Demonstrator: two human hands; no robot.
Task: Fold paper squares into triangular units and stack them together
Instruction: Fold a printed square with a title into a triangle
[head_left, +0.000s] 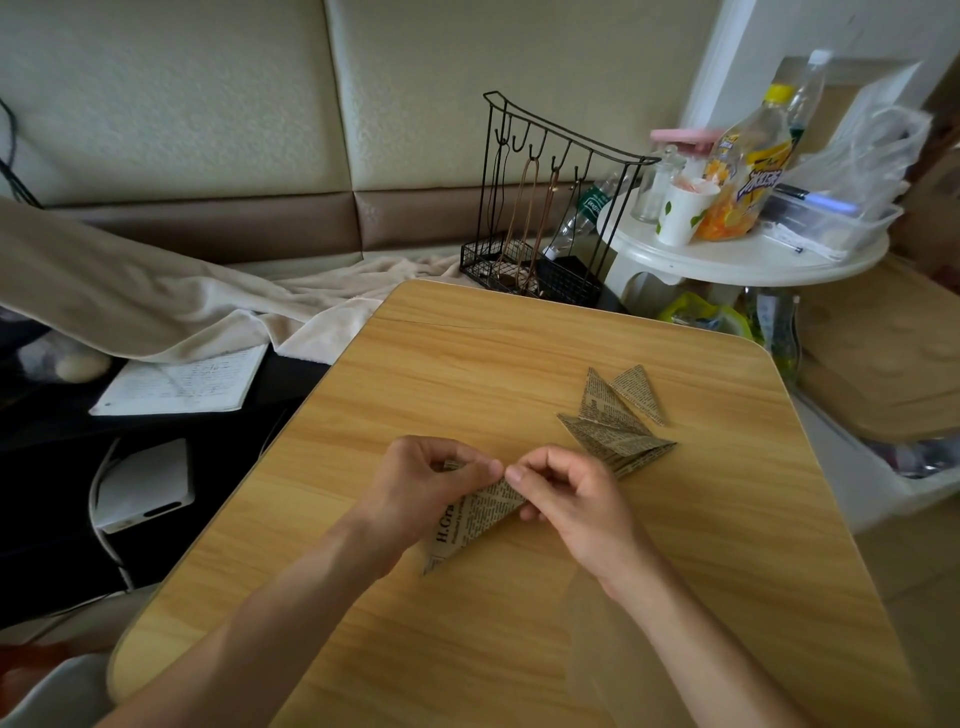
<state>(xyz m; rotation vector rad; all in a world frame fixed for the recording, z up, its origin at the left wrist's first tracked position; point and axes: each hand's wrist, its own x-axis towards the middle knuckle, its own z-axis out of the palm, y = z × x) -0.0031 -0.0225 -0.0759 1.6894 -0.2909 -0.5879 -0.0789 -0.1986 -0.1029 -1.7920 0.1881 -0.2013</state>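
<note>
A brown newspaper-print paper (470, 525), folded to a triangle, lies on the wooden table (467, 374) near its middle. My left hand (421, 480) pinches the paper's upper edge from the left. My right hand (566, 493) pinches the same edge from the right, and the thumbs nearly meet. Part of the paper is hidden under both hands. Just right of my right hand lies a cluster of folded triangular units (613, 426) of the same paper, overlapping one another, with one smaller triangle (639, 392) at the back.
A black wire rack (540, 208) stands behind the table's far edge. A white round side table (737, 254) at the back right holds a cup, bottles and a plastic tray. A notebook (182, 382) and a white box (145, 486) lie to the left, below the tabletop.
</note>
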